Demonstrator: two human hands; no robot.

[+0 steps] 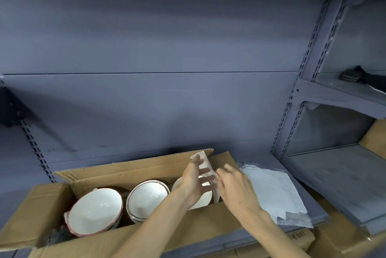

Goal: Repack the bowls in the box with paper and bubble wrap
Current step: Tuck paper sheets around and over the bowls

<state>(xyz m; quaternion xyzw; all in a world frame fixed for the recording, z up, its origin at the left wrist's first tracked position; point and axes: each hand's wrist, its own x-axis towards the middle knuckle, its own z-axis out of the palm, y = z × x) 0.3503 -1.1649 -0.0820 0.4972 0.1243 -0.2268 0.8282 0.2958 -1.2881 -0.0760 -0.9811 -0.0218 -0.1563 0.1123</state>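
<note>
An open box [100,174] sits on a shelf [309,205], holding three bowls in a row: left bowl [95,211], middle bowl [146,199], right bowl [203,197]. A stack of paper sheets [273,193] lies on the shelf just right of the box. Both hands, left hand [195,182] and right hand [236,184], are over the box's right end, a sheet [205,163] between them.
</note>
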